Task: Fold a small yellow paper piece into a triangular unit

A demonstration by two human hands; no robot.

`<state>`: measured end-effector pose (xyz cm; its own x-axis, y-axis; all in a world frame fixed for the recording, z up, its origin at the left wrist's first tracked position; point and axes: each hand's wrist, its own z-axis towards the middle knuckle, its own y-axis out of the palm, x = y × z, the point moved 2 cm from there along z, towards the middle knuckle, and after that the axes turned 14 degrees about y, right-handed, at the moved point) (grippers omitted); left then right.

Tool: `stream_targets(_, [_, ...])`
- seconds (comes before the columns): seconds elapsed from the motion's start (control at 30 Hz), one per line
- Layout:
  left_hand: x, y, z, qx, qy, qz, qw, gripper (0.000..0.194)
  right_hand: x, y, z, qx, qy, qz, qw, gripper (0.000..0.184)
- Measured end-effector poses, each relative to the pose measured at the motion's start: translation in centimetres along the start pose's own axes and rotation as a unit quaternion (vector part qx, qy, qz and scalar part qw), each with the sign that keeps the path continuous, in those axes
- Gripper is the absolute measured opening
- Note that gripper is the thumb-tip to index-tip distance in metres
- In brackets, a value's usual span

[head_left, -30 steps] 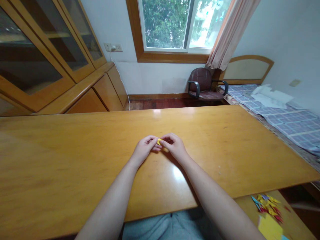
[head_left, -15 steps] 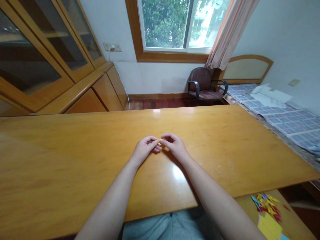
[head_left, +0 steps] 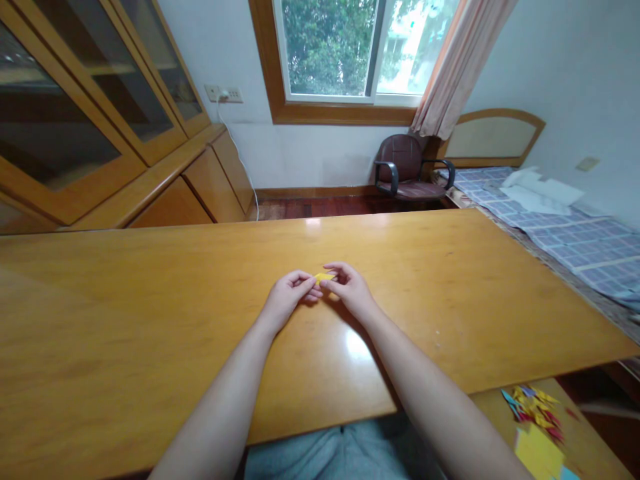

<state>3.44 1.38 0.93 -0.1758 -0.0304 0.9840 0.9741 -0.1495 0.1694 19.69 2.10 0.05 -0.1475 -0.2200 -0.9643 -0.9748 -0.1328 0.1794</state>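
Observation:
A small folded piece of yellow paper (head_left: 324, 277) is held just above the middle of the wooden table (head_left: 165, 313). My left hand (head_left: 291, 295) pinches its left end between thumb and fingers. From the other side, my right hand (head_left: 349, 288) grips it with the thumb on the near edge and the fingers curled behind. Part of the paper is hidden by the fingertips, so its full shape cannot be made out.
At the lower right, a lower surface holds a pile of colourful folded paper pieces (head_left: 535, 407) and yellow paper sheets (head_left: 540, 453). Beyond the table stand a brown armchair (head_left: 403, 163), a bed (head_left: 565, 233) and a glass-fronted cabinet (head_left: 120, 160).
More of the yellow paper now shows between my hands. My right fingers have lifted slightly and shifted away from the near edge; my left hand has barely moved.

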Motion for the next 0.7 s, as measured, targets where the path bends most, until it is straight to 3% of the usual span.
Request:
stream_targets(0.37, [0.34,-0.11,-0.28,-0.042,-0.009,0.04,0.998,0.038,-0.54,-0.3,-0.14,0.017,-0.003,0.015,1.0,0.041])
stream_targets(0.7, [0.25,-0.24,-0.05,-0.024,0.017,0.033,0.999,0.034,-0.54,-0.12,-0.16,-0.017,0.0,0.027,0.999,0.042])
